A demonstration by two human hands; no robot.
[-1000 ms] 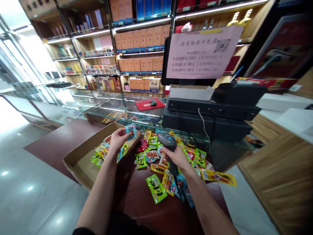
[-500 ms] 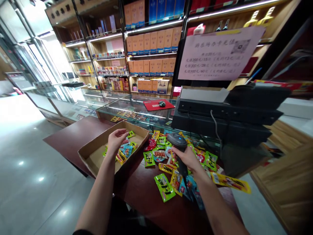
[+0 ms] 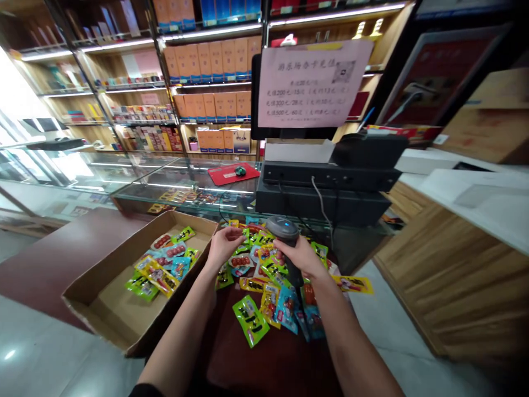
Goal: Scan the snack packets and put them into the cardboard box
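Note:
My right hand is wrapped round the handle of a dark barcode scanner, held upright over a pile of colourful snack packets. At the pile's left edge, my left hand has its fingers bent near some green packets; whether they pinch one is too small to tell. A cardboard tray at the left holds several packets, among them a yellow one. One green packet lies at the near side of the pile.
Behind the pile is a glass counter with a red mouse pad. A monitor bearing a pink paper sign and a black cash drawer stand at the back right. A wooden cabinet is at the right.
My left hand has moved from over the cardboard tray to the left edge of the packet pile. My right hand still holds the scanner. The view has turned to the right.

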